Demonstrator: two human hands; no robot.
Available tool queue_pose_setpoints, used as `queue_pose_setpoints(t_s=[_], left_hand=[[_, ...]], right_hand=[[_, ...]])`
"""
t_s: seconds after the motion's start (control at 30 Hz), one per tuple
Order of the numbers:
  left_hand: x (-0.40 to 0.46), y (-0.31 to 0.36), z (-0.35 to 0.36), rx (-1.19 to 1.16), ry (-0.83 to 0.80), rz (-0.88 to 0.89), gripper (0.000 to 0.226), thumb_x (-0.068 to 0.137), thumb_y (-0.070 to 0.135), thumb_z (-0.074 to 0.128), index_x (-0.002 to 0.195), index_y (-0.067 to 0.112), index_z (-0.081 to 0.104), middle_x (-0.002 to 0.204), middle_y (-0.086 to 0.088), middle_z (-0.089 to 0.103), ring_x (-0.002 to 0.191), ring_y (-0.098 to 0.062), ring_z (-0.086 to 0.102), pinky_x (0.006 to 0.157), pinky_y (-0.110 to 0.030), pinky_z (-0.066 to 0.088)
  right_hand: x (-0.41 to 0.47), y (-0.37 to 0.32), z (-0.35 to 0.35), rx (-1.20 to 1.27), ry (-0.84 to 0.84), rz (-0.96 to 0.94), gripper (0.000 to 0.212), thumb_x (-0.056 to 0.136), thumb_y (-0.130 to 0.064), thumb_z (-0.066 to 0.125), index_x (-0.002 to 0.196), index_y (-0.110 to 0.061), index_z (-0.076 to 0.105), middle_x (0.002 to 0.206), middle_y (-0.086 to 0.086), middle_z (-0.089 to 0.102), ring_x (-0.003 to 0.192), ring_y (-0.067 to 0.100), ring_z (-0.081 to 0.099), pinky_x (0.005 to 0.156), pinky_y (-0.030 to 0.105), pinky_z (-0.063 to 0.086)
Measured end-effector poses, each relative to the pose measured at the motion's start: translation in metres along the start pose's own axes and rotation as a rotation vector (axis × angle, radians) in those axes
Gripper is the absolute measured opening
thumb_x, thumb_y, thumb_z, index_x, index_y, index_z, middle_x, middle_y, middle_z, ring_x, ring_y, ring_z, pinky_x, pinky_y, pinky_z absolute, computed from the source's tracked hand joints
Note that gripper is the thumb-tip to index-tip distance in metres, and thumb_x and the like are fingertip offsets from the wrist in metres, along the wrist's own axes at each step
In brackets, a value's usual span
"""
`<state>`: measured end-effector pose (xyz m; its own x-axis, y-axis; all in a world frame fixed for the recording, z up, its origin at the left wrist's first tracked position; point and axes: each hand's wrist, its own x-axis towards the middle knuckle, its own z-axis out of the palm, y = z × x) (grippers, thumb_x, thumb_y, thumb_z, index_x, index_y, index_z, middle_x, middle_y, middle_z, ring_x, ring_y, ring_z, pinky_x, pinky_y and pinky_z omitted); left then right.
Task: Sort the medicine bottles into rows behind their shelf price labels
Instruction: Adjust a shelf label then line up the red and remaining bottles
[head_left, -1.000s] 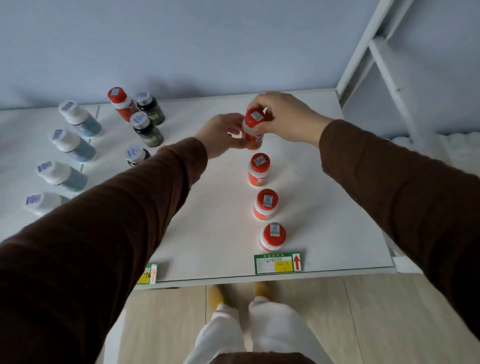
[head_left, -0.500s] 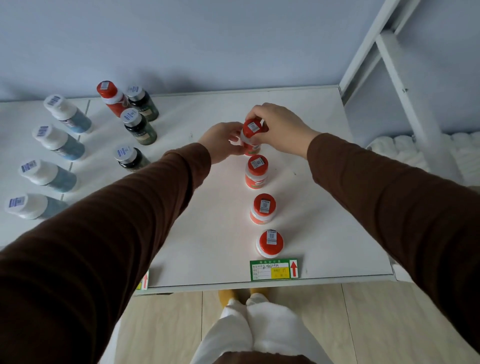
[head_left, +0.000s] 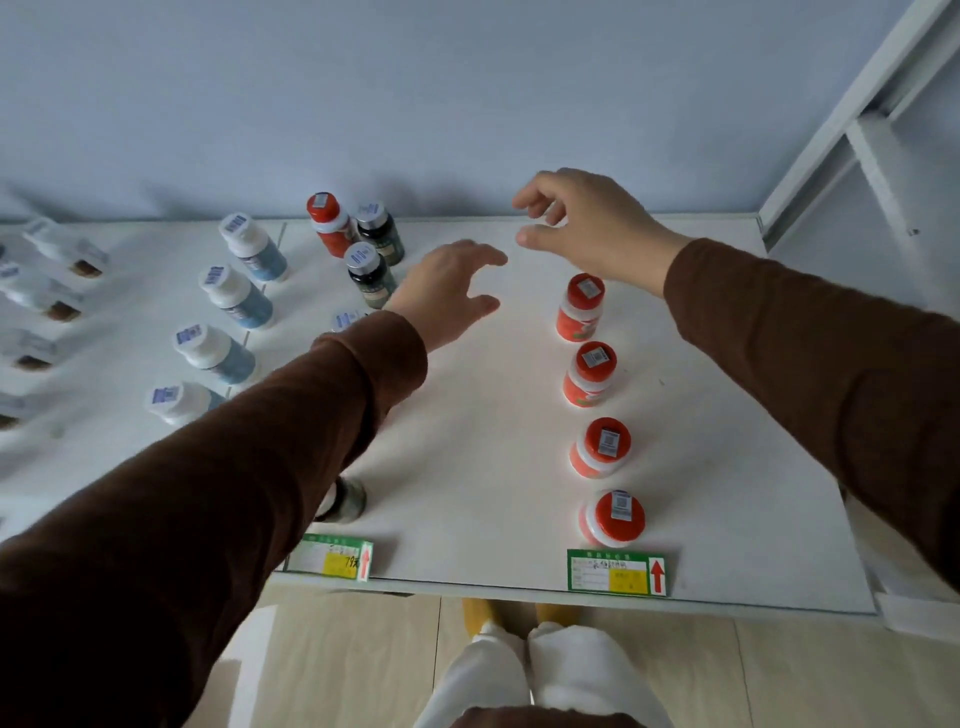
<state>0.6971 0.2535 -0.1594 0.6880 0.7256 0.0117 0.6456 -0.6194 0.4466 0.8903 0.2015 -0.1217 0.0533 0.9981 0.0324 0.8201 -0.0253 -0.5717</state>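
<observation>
Four red btls (head_left: 589, 374) on white shelf (head_left: 467, 441), blue wall (head_left: 363, 93).

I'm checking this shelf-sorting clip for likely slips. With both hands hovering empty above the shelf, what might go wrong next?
1. One red-capped bottle stands at the back among the dark bottles; reaching for it with the left hand could topple them.
2. The left sleeve passes low over a dark bottle near the front edge and could knock it off.
3. The right hand hovers just above the orange row's rear bottle and could clip it.
</observation>
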Motion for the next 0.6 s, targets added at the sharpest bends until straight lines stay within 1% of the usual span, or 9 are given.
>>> queue_pose_setpoints(t_s=[0.07,0.17,0.23,0.3,0.37,0.43,0.6], left_hand=[[-0.008,-0.016,-0.023,0.011,0.077,-0.016,0.041,0.089,0.022,0.068,0.129,0.019,0.061,0.13,-0.002,0.06,0.118,-0.022,0.055,0.098,-0.028,0.04],[-0.02,-0.053,-0.052,0.007,0.212,-0.1,0.034,0.089,0.017,0.064,0.123,0.018,0.062,0.121,-0.004,0.063,0.11,-0.023,0.058,0.092,-0.03,0.042],[-0.026,-0.081,-0.065,-0.019,0.292,-0.157,0.032,0.088,0.012,0.061,0.12,0.015,0.062,0.114,-0.007,0.064,0.104,-0.024,0.06,0.09,-0.032,0.045],[-0.028,-0.108,-0.07,-0.037,0.334,-0.223,0.031,0.089,0.009,0.057,0.121,0.01,0.059,0.118,-0.01,0.062,0.107,-0.026,0.059,0.093,-0.036,0.046],[-0.027,-0.131,-0.068,-0.055,0.323,-0.289,0.034,0.091,0.008,0.056,0.124,0.006,0.054,0.125,-0.012,0.059,0.114,-0.028,0.056,0.098,-0.04,0.044],[-0.023,-0.149,-0.062,-0.094,0.277,-0.362,0.039,0.091,0.01,0.057,0.129,0.004,0.048,0.129,-0.014,0.056,0.119,-0.03,0.053,0.102,-0.042,0.042],[0.002,-0.177,-0.043,-0.188,0.199,-0.531,0.051,0.092,0.02,0.061,0.137,0.005,0.04,0.136,-0.015,0.051,0.124,-0.03,0.051,0.105,-0.04,0.042]], right_hand=[[0.013,-0.02,0.003,0.041,0.007,-0.027,0.034,0.092,-0.035,0.064,0.122,-0.02,0.061,0.109,-0.005,0.06,0.095,0.011,0.059,0.071,0.014,0.04],[0.037,-0.054,0.016,0.089,0.01,-0.049,0.033,0.091,-0.031,0.065,0.12,-0.016,0.063,0.108,-0.002,0.064,0.092,0.012,0.06,0.079,0.021,0.044],[0.056,-0.074,0.03,0.113,0.01,-0.054,0.032,0.09,-0.029,0.066,0.118,-0.015,0.064,0.104,-0.002,0.064,0.089,0.01,0.059,0.078,0.021,0.043],[0.077,-0.093,0.046,0.119,0.008,-0.054,0.03,0.089,-0.026,0.065,0.117,-0.015,0.064,0.101,-0.004,0.062,0.087,0.009,0.056,0.074,0.019,0.04],[0.099,-0.107,0.06,0.112,-0.001,-0.045,0.029,0.09,-0.024,0.064,0.118,-0.017,0.064,0.104,-0.003,0.063,0.087,0.009,0.055,0.073,0.018,0.039],[0.121,-0.116,0.075,0.092,-0.034,-0.03,0.03,0.091,-0.023,0.061,0.12,-0.019,0.062,0.111,-0.001,0.062,0.092,0.01,0.056,0.076,0.019,0.04],[0.167,-0.127,0.107,-0.047,-0.133,-0.039,0.038,0.092,-0.021,0.059,0.129,-0.019,0.056,0.126,0.002,0.056,0.1,0.013,0.051,0.082,0.022,0.037]])
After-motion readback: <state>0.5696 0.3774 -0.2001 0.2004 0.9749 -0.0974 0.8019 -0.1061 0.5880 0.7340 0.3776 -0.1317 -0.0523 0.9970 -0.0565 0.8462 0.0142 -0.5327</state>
